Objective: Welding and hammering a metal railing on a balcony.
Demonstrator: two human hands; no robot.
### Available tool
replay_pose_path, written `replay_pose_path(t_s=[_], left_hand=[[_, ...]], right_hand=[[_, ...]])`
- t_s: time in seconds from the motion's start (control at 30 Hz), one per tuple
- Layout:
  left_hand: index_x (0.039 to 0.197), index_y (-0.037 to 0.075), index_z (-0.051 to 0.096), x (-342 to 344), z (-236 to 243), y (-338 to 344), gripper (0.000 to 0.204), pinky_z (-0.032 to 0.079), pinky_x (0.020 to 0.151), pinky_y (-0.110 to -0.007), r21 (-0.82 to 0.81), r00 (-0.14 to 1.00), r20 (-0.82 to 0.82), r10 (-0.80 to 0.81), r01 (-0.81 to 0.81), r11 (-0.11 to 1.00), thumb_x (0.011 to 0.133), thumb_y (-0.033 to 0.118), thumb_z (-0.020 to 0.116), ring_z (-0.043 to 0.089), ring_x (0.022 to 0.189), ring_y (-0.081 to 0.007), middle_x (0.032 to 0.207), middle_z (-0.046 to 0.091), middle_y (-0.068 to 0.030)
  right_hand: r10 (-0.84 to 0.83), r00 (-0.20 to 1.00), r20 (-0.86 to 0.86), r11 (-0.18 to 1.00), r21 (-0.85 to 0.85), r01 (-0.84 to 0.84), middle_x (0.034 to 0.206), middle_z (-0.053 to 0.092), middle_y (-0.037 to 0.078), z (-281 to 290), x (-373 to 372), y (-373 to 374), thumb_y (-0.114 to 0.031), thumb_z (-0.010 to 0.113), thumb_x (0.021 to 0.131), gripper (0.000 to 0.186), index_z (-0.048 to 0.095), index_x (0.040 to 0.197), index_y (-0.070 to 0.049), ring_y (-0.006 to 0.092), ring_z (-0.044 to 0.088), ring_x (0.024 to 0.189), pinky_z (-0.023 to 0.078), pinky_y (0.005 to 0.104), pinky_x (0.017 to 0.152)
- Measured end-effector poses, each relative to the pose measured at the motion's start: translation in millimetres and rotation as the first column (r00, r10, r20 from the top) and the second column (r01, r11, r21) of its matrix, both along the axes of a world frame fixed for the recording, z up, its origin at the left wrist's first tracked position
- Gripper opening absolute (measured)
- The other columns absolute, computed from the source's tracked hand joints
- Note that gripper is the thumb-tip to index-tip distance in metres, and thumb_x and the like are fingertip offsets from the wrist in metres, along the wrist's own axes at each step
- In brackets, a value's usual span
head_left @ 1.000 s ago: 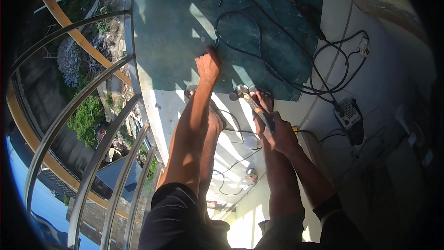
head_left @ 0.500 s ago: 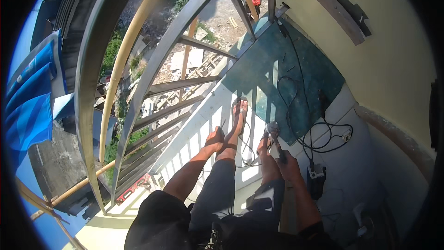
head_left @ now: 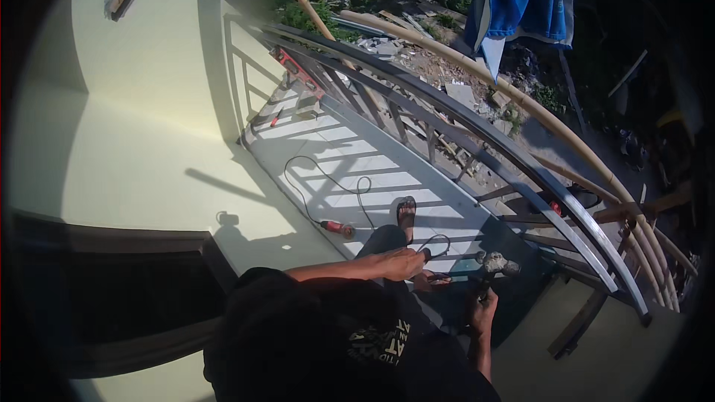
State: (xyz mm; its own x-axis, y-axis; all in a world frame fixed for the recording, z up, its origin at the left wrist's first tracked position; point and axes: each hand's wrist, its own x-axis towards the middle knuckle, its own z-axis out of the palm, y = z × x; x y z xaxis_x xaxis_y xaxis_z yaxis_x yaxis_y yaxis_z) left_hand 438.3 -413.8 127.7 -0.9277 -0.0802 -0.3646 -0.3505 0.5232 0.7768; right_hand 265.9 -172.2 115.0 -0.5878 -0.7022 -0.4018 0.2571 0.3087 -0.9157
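Note:
Near the middle of the lower view, my left hand (head_left: 402,264) is closed, its grip mostly hidden and whatever it holds too small to name. My right hand (head_left: 482,311), lower and to the right, grips a hammer (head_left: 497,264) with its worn metal head uppermost. Both hands are in front of my dark shirt, above my legs and sandaled feet (head_left: 406,216). A dark green sheet (head_left: 532,275) lies on the floor beneath the hammer. Behind my left hand, a red power tool (head_left: 335,228) and a black cable (head_left: 294,186) lie on the white floor.
A curved metal railing (head_left: 480,141) with bamboo poles (head_left: 596,164) runs along the right, above debris and greenery below. A blue cloth (head_left: 521,0) hangs there. A red level (head_left: 298,71) rests by the railing's far end. A pale wall (head_left: 141,149) with a dark opening bounds the left.
The view has swung toward another stretch of the balcony. My left hand has risen from near the green sheet to beside my body. My right hand still grips the hammer.

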Motion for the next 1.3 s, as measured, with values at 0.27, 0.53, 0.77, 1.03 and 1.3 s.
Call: replay_pose_path(t_s=[0.27,0.53,0.77,1.03,1.3], left_hand=[[0.092,0.002,0.046,63,55,-105,0.017,0.045,0.071,-0.05,-0.024,0.98,-0.059,0.191,-0.192,0.981,0.094,0.019,0.045,0.06,0.077,-0.0414,0.077,0.059,-0.0212],[0.12,0.004,0.048,125,73,-214,0.031,0.047,0.074,-0.05,0.05,0.866,0.1,0.491,-0.497,0.866,0.095,0.022,0.047,0.063,0.084,-0.0394,0.086,0.062,-0.0236],[0.112,0.0,0.048,172,75,-279,0.028,0.048,0.079,-0.049,0.096,0.791,0.112,0.602,-0.612,0.785,0.095,0.023,0.045,0.063,0.094,-0.0439,0.095,0.064,-0.0285],[0.117,0.0,0.051,268,30,-349,0.023,0.054,0.073,-0.036,0.187,0.275,0.145,0.951,-0.951,0.246,0.098,0.008,0.043,0.069,0.08,-0.0247,0.088,0.069,-0.0156],[0.115,-0.002,0.048,334,21,-548,0.02,0.051,0.07,-0.03,0.661,-0.145,0.17,0.975,-0.717,-0.222,0.098,0.007,0.044,0.062,0.076,-0.0197,0.086,0.062,-0.014]], right_hand=[[0.36,0.929,0.091,0.925,0.094,-0.368,0.062,0.055,-0.002,55,23,-237,-0.016,0.073,0.086,0.018,0.066,0.091,0.0,0.0054,0.047,0.053,0.037,0.0241,0.049],[0.717,0.69,-0.096,0.65,0.45,-0.613,0.068,0.064,0.004,95,78,-407,-0.017,0.073,0.084,0.02,0.068,0.087,0.001,0.0079,0.053,0.063,0.046,0.0298,0.057],[0.816,0.576,-0.053,0.577,0.148,-0.803,0.08,0.068,0.005,113,108,-507,-0.007,0.071,0.082,0.022,0.067,0.098,0.006,0.0118,0.06,0.076,0.049,0.0307,0.068],[0.799,0.602,-0.011,0.602,0.021,-0.798,0.065,0.06,0.003,123,153,-677,-0.01,0.072,0.081,0.013,0.062,0.08,-0.001,0.0096,0.054,0.055,0.041,0.0261,0.05],[0.679,0.714,0.171,0.733,-0.217,-0.645,0.065,0.062,0.005,111,224,-908,-0.011,0.071,0.084,0.013,0.061,0.081,-0.002,0.0089,0.056,0.051,0.044,0.0255,0.047]])
